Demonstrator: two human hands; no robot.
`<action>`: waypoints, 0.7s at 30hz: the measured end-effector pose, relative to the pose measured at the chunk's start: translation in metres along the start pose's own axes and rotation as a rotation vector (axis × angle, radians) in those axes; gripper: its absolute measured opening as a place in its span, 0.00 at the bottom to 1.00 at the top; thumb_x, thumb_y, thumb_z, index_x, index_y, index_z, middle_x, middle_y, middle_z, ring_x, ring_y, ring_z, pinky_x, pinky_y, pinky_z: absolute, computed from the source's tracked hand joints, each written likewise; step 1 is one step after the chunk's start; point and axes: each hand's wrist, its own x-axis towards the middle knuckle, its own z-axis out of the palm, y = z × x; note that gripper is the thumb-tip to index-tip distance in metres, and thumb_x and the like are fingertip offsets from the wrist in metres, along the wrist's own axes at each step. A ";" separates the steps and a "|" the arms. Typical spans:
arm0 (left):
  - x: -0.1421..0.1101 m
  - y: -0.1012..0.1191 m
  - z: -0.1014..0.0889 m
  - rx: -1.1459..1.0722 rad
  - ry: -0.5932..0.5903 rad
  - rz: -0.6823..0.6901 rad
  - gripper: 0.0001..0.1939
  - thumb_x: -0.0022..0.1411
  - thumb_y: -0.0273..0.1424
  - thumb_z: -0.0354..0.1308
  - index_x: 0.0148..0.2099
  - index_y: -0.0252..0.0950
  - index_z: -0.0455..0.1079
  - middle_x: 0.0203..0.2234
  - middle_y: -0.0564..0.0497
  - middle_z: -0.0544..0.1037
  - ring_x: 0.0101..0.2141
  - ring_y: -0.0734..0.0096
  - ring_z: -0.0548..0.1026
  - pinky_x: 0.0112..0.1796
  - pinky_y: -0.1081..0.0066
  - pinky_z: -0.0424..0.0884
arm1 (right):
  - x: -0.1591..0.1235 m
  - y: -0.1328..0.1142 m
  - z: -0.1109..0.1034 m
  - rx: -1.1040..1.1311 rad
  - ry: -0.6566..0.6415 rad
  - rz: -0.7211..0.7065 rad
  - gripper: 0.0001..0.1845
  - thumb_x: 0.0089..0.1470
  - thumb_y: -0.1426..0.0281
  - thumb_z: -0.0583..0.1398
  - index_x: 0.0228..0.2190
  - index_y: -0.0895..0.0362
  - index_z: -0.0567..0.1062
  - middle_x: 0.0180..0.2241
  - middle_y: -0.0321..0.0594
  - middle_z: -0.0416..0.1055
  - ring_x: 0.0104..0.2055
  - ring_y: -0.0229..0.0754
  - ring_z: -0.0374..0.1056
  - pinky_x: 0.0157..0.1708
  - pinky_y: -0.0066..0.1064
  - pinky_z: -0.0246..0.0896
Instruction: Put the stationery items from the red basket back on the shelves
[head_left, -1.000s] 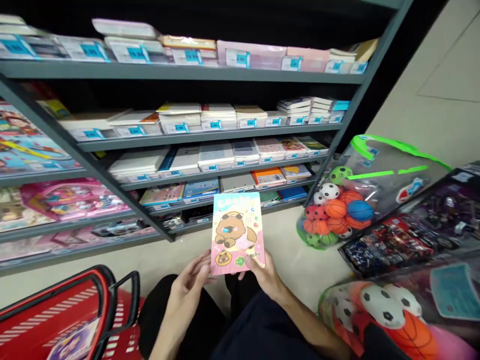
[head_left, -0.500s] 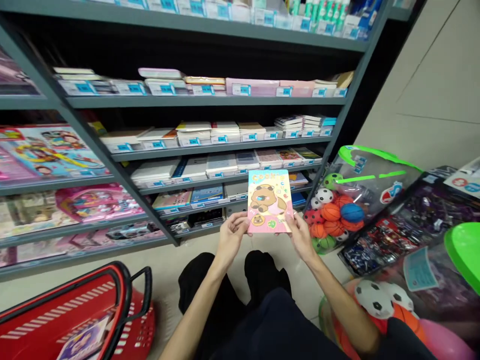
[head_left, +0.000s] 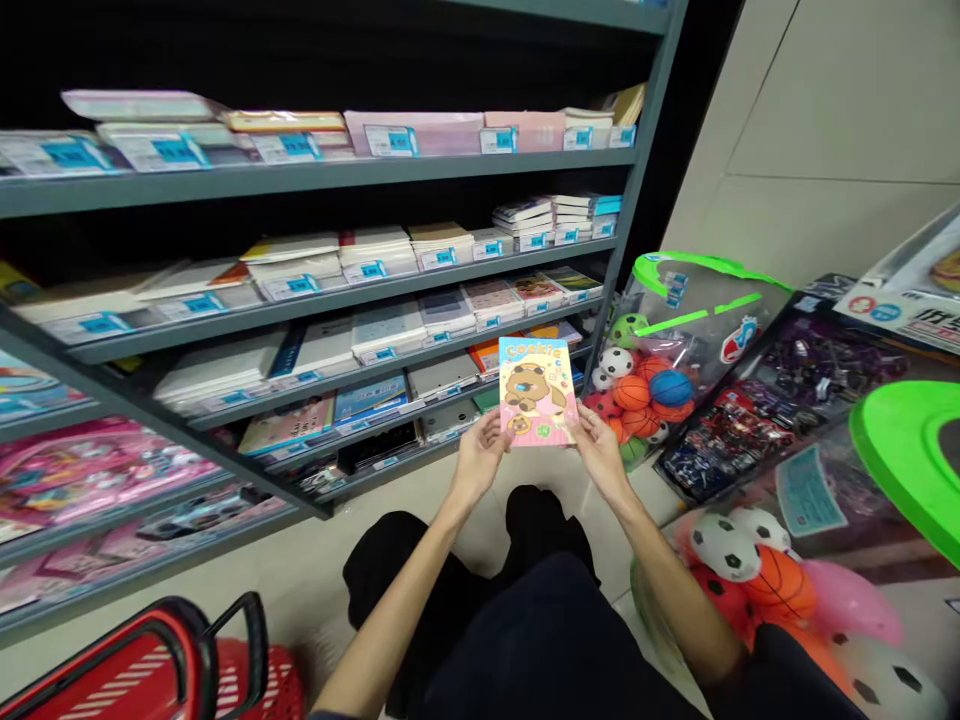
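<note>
Pink cartoon notebook (head_left: 537, 392) held in both hands' (head_left: 480, 460) (head_left: 600, 452) grip (beside a clear bag (head_left: 679, 330) holding toy balls (head_left: 643, 392)).

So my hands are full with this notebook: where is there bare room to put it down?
Bare floor lies between the bottom shelf and the red basket. The shelves are packed with stacks; the ball bags crowd the side of the right hand.

A pink cartoon-bear notebook (head_left: 538, 391) is held upright by the left hand (head_left: 477, 461) and right hand (head_left: 600, 452) before grey shelves (head_left: 330, 176) of stacked notebooks. A bag of toy balls (head_left: 660, 375) is seen just to its right, and a red basket (head_left: 161, 665) at lower left.
</note>
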 end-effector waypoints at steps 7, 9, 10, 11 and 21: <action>0.144 -0.019 0.047 0.063 -0.015 -0.050 0.27 0.55 0.32 0.76 0.54 0.26 0.74 0.41 0.40 0.84 0.35 0.66 0.80 0.34 0.70 0.77 | 0.142 0.022 -0.023 -0.028 0.183 -0.151 0.36 0.52 0.51 0.69 0.55 0.60 0.75 0.51 0.53 0.82 0.48 0.51 0.80 0.52 0.43 0.76; 0.190 -0.023 0.058 0.081 -0.024 -0.035 0.28 0.56 0.30 0.76 0.57 0.27 0.74 0.42 0.41 0.85 0.36 0.66 0.80 0.35 0.70 0.77 | 0.195 0.028 -0.028 -0.058 0.217 -0.188 0.36 0.53 0.50 0.67 0.55 0.59 0.75 0.49 0.53 0.82 0.50 0.53 0.80 0.53 0.44 0.76; 0.213 -0.025 0.063 0.099 -0.043 -0.025 0.29 0.56 0.29 0.76 0.58 0.28 0.74 0.42 0.41 0.85 0.36 0.67 0.80 0.36 0.70 0.77 | 0.222 0.031 -0.031 -0.073 0.233 -0.205 0.36 0.53 0.49 0.66 0.56 0.59 0.75 0.50 0.53 0.82 0.51 0.54 0.80 0.53 0.45 0.77; 0.236 -0.026 0.067 0.129 -0.071 -0.010 0.30 0.55 0.27 0.76 0.59 0.28 0.74 0.42 0.42 0.86 0.36 0.67 0.81 0.38 0.70 0.77 | 0.249 0.034 -0.033 -0.090 0.246 -0.221 0.37 0.53 0.48 0.66 0.56 0.59 0.75 0.50 0.53 0.82 0.52 0.54 0.80 0.53 0.46 0.77; 0.436 -0.019 0.090 0.904 0.043 0.140 0.13 0.67 0.31 0.68 0.51 0.29 0.77 0.37 0.44 0.84 0.38 0.60 0.81 0.40 0.69 0.72 | 0.499 0.037 -0.035 -0.620 0.152 -0.322 0.25 0.66 0.58 0.55 0.52 0.62 0.80 0.49 0.52 0.82 0.51 0.51 0.78 0.57 0.44 0.73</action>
